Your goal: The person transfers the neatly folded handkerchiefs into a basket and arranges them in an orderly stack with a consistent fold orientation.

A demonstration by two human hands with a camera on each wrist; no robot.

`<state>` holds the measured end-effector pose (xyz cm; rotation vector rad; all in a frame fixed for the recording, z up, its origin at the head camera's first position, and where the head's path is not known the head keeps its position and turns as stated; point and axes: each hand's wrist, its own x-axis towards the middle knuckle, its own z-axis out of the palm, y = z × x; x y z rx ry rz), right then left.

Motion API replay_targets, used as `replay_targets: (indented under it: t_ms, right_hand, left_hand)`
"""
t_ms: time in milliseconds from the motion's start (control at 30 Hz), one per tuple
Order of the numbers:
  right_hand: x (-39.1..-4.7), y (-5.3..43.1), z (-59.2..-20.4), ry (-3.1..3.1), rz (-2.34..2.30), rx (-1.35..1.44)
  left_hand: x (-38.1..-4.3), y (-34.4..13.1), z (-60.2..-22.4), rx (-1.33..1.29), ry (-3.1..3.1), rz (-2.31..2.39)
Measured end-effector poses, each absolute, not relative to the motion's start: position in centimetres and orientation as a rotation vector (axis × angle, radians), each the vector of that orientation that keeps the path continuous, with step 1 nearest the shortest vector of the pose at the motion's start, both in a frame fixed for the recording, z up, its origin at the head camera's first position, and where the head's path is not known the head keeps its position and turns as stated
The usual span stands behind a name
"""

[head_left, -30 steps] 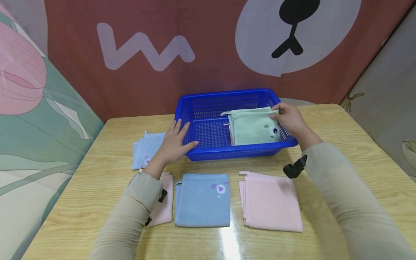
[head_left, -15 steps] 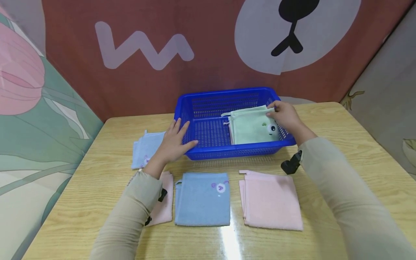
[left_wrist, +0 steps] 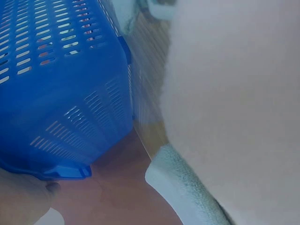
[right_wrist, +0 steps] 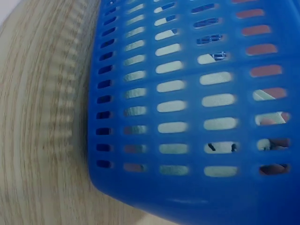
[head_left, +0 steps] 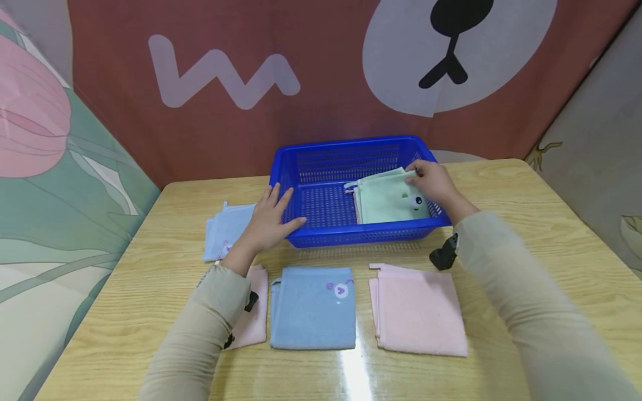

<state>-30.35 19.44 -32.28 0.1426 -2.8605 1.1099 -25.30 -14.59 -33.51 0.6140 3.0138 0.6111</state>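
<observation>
A blue plastic basket (head_left: 346, 236) stands at the back of the table, in the head view. My left hand (head_left: 269, 220) rests with spread fingers on its left end. Inside the basket's right half lies a folded light green towel (head_left: 383, 197) with an embroidered face, over something pink that shows only as a thin edge. My right hand (head_left: 434, 182) pinches the green towel's far right corner between thumb and fingers. In the right wrist view the basket wall (right_wrist: 187, 183) hides that hand, and pale green cloth shows through the slots. The left wrist view shows the basket (left_wrist: 61, 93) from outside.
Folded on the wooden table (head_left: 491, 367) are a blue towel (head_left: 311, 312) and a pink towel (head_left: 418, 312) in front of the basket. Another pink towel (head_left: 253, 320) is partly under my left forearm. A light blue towel (head_left: 220, 228) lies left of the basket.
My right hand has shifted a little left, and the green towel's right side has moved left and slightly down with it. The left hand and the towels on the table stay put.
</observation>
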Motion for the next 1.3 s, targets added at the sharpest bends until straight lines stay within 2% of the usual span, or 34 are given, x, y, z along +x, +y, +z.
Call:
replay_targets:
  t_ms: [533,1300]
  right_hand:
    - [-30.43,18.72,-33.10,-2.795,0.958,0.176]
    - [-30.44,19.14,-32.88,-2.727,1.147,0.008]
  left_hand:
    - [-25.45,-14.70,-33.71,0.620,3.019,0.635]
    - [-25.47,-14.75,-33.80,0.623,3.011,0.622]
